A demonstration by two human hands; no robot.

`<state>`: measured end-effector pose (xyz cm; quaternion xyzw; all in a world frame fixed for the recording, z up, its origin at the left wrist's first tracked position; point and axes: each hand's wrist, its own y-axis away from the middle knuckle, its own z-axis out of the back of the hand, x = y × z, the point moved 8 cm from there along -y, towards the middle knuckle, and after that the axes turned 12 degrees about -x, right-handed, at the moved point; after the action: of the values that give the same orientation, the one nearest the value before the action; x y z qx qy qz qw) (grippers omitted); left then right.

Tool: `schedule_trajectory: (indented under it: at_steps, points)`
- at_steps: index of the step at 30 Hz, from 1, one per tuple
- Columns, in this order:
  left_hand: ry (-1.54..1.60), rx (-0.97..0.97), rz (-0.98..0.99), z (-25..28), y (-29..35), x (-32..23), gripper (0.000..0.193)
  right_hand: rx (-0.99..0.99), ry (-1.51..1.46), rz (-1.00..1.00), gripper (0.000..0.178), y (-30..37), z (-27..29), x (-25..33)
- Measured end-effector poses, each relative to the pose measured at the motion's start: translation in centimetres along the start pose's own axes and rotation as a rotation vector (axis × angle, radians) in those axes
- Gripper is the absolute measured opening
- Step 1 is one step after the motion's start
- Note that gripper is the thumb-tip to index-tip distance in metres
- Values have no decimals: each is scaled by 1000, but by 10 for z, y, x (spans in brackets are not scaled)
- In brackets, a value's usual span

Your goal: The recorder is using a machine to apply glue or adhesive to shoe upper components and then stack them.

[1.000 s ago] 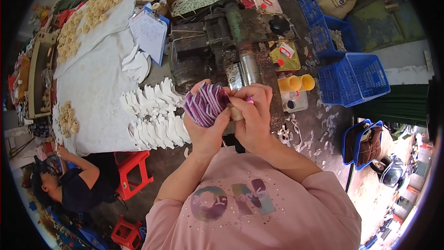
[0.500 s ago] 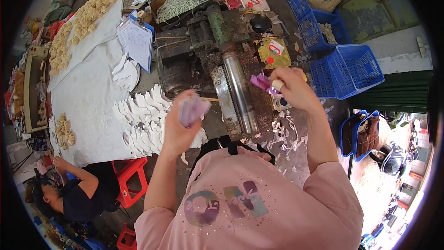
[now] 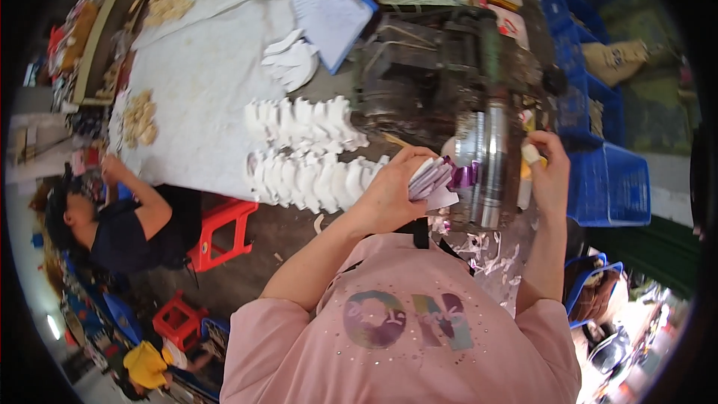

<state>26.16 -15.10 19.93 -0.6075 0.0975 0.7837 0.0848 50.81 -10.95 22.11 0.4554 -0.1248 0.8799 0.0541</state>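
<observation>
Head cam: L hand (image 3: 394, 191) closed round 1 stack of pale-purple pcs (image 3: 432, 182), just L of 1 metal roller (image 3: 491, 161) w/ 1 purple strip (image 3: 465, 174) between; R hand (image 3: 550, 172) half-curled R of roller, can't tell if gripping; 2 rows of white pcs (image 3: 307, 179) on table (image 3: 191, 131), 2 red stools (image 3: 241, 211) nearby.

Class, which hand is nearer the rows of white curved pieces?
Left. The left hand is beside the right end of the white curved pieces; the right hand is farther right, beyond the shiny cylinder.
</observation>
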Motion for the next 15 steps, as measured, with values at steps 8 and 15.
schedule_trajectory:
  at_steps: [8, 15]
  points:
    - [-622, -695, -70, 227, 24, 91, 56, 32, -260, 78, 17, 0, -55, 82]
    - [-891, -320, 190, 257, 35, 192, 52, 364, -53, 384, 18, 22, -221, 152]
